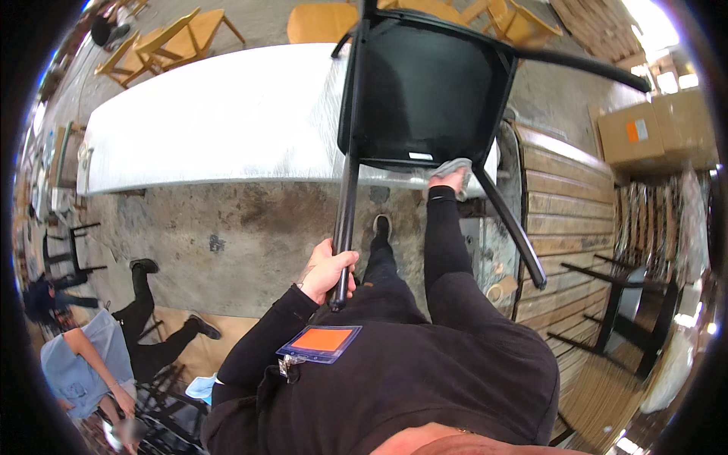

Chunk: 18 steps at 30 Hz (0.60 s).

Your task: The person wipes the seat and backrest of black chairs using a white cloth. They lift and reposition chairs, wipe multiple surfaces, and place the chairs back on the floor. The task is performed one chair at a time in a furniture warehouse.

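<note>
Left hand [327, 271] wrapped tight round one leg of black chair [425, 91], holding it tipped up so the seat underside faces the body; right hand [452, 179] closed on grey cloth [450, 167], pressed to the lower edge of that underside, within easy reach thanks to the tilt. Chair raised over long white-covered table [227, 114], concrete floor [250, 227] below, wooden chairs [178, 42] beyond, cardboard boxes [656, 129] right, seated person [91, 356] lower left.

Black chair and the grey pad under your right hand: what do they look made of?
Black chair: smooth, evenly black, faint sheen; probably painted wood or moulded plastic, can't tell which. Left hand grips one slim round leg. Grey pad under the right hand: soft, crumpled, matte, probably cloth.
</note>
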Each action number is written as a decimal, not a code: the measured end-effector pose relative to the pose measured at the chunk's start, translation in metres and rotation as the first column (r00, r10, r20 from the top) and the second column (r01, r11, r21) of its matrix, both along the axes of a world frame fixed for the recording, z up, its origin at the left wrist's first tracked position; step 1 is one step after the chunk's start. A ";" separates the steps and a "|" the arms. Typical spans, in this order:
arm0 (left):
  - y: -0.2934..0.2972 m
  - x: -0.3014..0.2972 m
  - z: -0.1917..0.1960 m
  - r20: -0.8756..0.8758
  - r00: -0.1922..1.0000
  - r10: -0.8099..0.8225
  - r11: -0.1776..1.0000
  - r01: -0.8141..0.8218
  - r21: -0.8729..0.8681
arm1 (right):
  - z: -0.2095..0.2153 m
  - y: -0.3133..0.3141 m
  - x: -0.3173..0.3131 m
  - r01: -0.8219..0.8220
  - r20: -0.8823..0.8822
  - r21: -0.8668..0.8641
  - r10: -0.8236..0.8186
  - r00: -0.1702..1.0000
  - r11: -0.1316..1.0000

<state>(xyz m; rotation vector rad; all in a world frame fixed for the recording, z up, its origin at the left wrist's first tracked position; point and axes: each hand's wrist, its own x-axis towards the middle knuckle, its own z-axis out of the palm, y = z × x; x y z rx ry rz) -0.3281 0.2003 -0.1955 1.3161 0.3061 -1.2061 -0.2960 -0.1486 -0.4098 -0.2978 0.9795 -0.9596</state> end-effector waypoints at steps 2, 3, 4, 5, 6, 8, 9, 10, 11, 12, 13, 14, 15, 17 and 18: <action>0.000 -0.001 0.000 -0.019 1.000 0.018 1.000 -0.017 0.017 | 0.006 0.026 0.027 -0.133 -0.411 0.182 0.198 0.890 0.974; 0.001 -0.002 0.001 -0.023 0.999 0.028 1.000 -0.028 0.012 | 0.011 0.053 0.032 -0.428 -0.443 -0.056 0.362 0.820 0.902; 0.001 -0.002 0.001 -0.017 0.999 0.048 0.999 -0.048 -0.003 | 0.024 0.071 0.032 -0.620 -0.194 0.242 0.663 0.723 0.747; 0.002 -0.004 0.001 -0.028 0.997 0.065 0.998 -0.066 -0.012 | 0.042 0.086 0.033 -0.781 -0.004 0.357 0.837 0.547 0.512; 0.002 -0.004 0.001 -0.033 0.996 0.083 0.996 -0.083 -0.023 | 0.065 0.099 0.036 -0.884 -0.173 0.228 0.910 0.376 0.408; 0.003 -0.007 0.000 -0.032 0.994 0.104 0.993 -0.106 -0.046 | 0.123 0.102 0.060 -0.920 -0.626 -0.391 0.723 0.290 0.031; 0.003 -0.008 -0.001 -0.030 0.993 0.117 0.991 -0.118 -0.057 | 0.156 0.096 0.078 -0.774 -0.743 -0.595 0.516 0.425 -0.219; 0.003 -0.009 -0.003 -0.026 0.991 0.135 0.990 -0.136 -0.048 | 0.184 0.094 0.102 -0.616 -0.739 -0.674 0.398 0.544 -0.408; 0.003 -0.010 -0.005 -0.037 0.984 0.176 0.982 -0.178 -0.061 | 0.208 0.092 0.129 -0.450 -0.669 -0.589 0.094 0.737 -0.671; 0.003 -0.012 -0.008 -0.036 0.980 0.197 0.977 -0.199 -0.080 | 0.229 0.089 0.157 -0.378 -0.640 -0.341 -0.082 0.764 -0.860; 0.003 -0.013 -0.011 -0.041 0.975 0.217 0.971 -0.220 -0.089 | 0.243 0.090 0.184 -0.299 -0.432 -0.151 -0.209 0.877 -0.942; 0.003 -0.013 -0.014 -0.045 0.970 0.239 0.967 -0.242 -0.082 | 0.250 0.095 0.208 -0.392 -0.459 0.099 -0.391 0.797 -0.915; 0.003 -0.015 -0.016 -0.069 0.956 0.285 0.950 -0.292 -0.115 | 0.255 0.094 0.222 -0.435 -0.525 0.336 -0.550 0.649 -0.835; 0.005 -0.017 -0.020 -0.101 0.947 0.306 0.933 -0.319 -0.166 | 0.245 0.104 0.233 -0.394 -0.488 0.540 -0.658 0.573 -0.744; 0.005 -0.017 -0.021 -0.117 0.938 0.326 0.923 -0.343 -0.177 | 0.234 0.108 0.231 -0.414 -0.414 0.585 -0.696 0.587 -0.697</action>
